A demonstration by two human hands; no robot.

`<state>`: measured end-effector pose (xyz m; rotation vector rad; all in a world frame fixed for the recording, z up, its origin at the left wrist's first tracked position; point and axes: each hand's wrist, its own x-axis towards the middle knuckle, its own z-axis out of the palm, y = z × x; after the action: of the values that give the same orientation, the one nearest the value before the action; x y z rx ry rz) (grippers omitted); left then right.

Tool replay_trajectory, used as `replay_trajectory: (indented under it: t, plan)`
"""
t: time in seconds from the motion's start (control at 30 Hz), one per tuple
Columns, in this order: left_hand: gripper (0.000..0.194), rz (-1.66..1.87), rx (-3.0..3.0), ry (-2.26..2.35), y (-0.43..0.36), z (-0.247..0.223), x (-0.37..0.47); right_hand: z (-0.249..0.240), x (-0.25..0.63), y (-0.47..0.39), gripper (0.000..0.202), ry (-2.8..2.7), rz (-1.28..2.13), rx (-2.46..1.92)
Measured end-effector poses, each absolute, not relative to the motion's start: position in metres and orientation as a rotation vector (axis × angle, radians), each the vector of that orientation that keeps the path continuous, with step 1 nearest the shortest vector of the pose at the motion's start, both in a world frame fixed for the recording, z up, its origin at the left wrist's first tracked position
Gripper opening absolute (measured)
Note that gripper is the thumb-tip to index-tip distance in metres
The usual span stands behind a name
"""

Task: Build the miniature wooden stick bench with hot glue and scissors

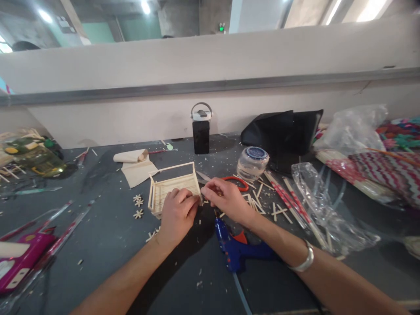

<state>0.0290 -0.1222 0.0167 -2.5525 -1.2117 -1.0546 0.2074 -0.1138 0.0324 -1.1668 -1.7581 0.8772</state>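
"Since I'm remote, where's the frame (173, 183)?"

"Beyond the gun (232, 254), leftward; left hand (179, 214) pinching its edge, right hand (229, 200) closed at the fingertips, on what I can't tell."

"Handling?"

"Probably light, stiff, fragile; I'd grip low, not the rail (172, 169)."

Wooden frame (168, 185) partly hidden, pink object (34, 245) cropped

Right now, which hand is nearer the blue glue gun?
Right. The right hand is just beyond the blue glue gun; the left hand is farther off, to its left, at the stick frame.
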Motion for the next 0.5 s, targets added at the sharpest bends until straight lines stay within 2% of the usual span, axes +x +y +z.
replay_trajectory:
  t: [0.17, 0.5]
  plan:
    - [0.015, -1.006, -2.561, -1.228, -0.1228, 0.0153, 0.0282, 0.0305, 0.2022, -0.1142, 0.017, -1.696, 0.776, -1.191]
    - [0.016, -0.994, -2.579, -1.234, -0.1230, 0.0146, 0.0280, 0.0245, 0.2012, -0.1098, 0.016, -1.700, 0.821, -1.174]
